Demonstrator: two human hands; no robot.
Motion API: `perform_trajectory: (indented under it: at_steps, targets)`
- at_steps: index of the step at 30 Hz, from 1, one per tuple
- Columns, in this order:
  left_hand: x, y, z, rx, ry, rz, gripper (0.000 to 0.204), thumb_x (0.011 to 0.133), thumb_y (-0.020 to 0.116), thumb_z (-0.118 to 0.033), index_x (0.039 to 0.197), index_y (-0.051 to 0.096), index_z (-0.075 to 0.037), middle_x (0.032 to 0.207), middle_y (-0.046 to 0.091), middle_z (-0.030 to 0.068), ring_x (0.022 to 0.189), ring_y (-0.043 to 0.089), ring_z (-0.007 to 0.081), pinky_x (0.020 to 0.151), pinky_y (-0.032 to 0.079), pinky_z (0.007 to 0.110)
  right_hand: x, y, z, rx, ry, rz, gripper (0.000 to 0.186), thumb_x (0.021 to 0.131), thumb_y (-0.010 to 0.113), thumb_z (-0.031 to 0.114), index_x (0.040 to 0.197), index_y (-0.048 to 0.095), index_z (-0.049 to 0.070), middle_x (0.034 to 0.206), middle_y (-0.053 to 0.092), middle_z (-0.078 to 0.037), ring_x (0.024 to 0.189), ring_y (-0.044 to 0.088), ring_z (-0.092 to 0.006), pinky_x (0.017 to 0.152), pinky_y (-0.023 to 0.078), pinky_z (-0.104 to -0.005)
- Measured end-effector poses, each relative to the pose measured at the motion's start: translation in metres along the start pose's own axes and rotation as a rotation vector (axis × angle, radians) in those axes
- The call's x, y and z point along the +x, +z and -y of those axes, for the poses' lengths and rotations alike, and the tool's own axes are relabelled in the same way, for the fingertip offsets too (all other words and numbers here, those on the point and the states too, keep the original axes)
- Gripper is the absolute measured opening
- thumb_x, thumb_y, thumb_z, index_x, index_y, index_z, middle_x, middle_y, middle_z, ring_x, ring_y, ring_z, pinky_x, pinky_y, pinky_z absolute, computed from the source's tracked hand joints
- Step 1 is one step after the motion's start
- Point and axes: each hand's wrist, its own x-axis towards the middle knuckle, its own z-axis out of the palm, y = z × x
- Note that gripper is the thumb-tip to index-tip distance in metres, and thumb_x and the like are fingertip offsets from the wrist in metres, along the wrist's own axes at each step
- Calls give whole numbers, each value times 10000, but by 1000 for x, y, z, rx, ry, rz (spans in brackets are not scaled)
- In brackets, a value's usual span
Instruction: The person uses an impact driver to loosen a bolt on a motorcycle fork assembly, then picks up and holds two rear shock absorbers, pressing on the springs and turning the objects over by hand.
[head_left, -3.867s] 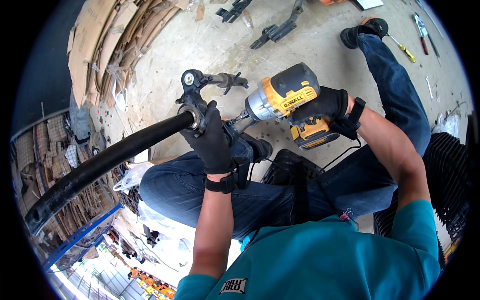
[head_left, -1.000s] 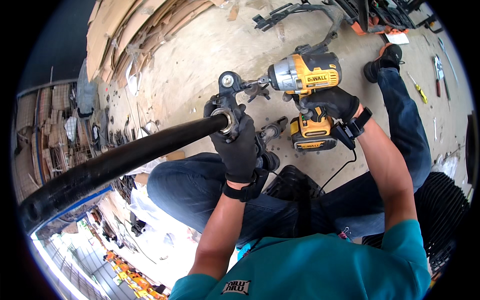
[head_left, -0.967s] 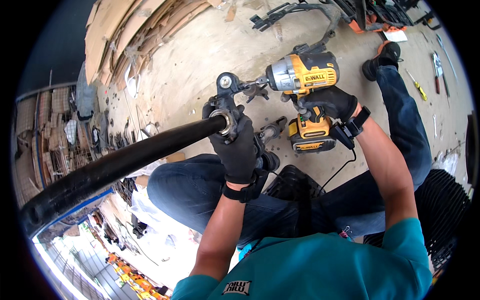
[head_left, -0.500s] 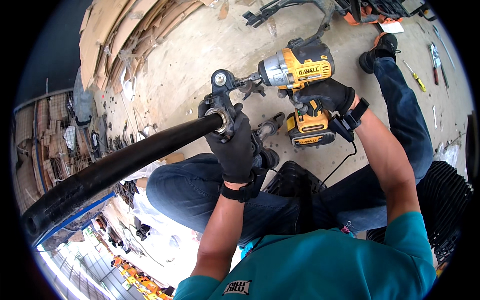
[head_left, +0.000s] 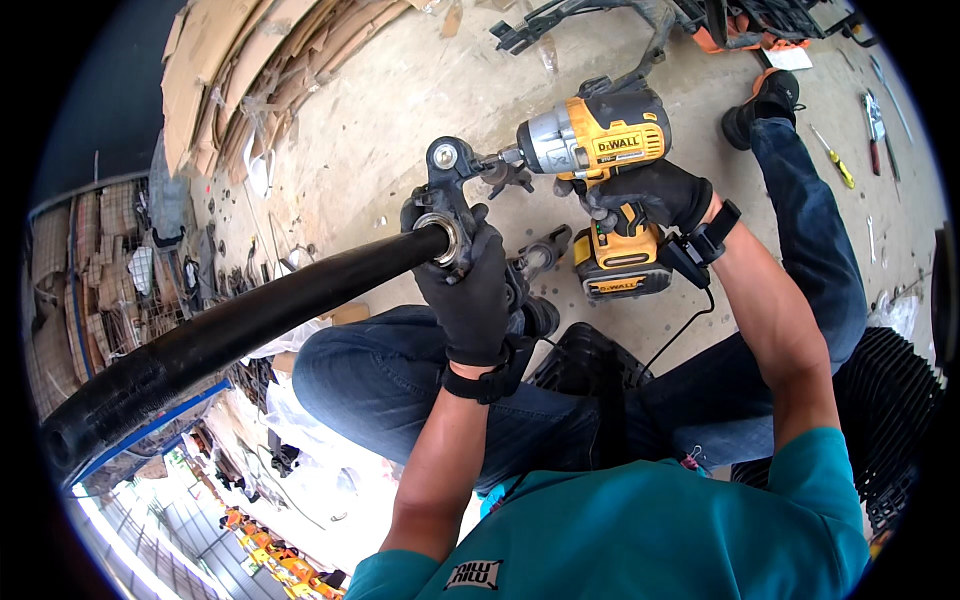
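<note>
My left hand, in a black glove, grips a black metal clamp fitting at the end of a long black tube that runs off to the lower left. My right hand, also gloved, holds a yellow and black cordless impact driver by its handle. The driver's nose presses against the right side of the fitting's upper part. I am seated with my jeans-covered legs under the work.
Concrete floor lies below, with flattened cardboard stacked at the upper left. Black metal parts lie at the top, screwdrivers and hand tools on the floor at the upper right. A black ribbed crate is at right.
The view shifted slightly; the tube end, fitting and driver sit a little lower and left than a second ago. The driver stays pressed against the fitting and both grips are unchanged.
</note>
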Motion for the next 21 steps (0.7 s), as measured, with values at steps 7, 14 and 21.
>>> perform_trajectory:
  at_steps: [7,14,21]
  targets:
    - [-2,-3,-3,33,-14,2,565,817,623,92,1330,396,24,1038,589,92,915,633,155,741,528,265,-1,7,9,-46,-36,-19,429,806,726,61,1218,622,-1,983,699,-97,801,664,-135,723,557,-263]
    - [-5,-13,5,80,-35,-14,229,834,657,53,1037,569,-7,865,611,15,715,568,67,635,500,226,-2,2,13,-128,-11,-34,384,823,730,73,1194,645,20,1033,703,-83,876,659,-137,772,546,-267]
    - [-7,-8,1,68,-60,-4,348,792,634,97,1088,498,-23,859,546,14,683,518,65,570,459,233,1,-8,1,-49,-38,16,424,820,734,62,1228,623,22,1066,698,-98,882,661,-133,772,553,-262]
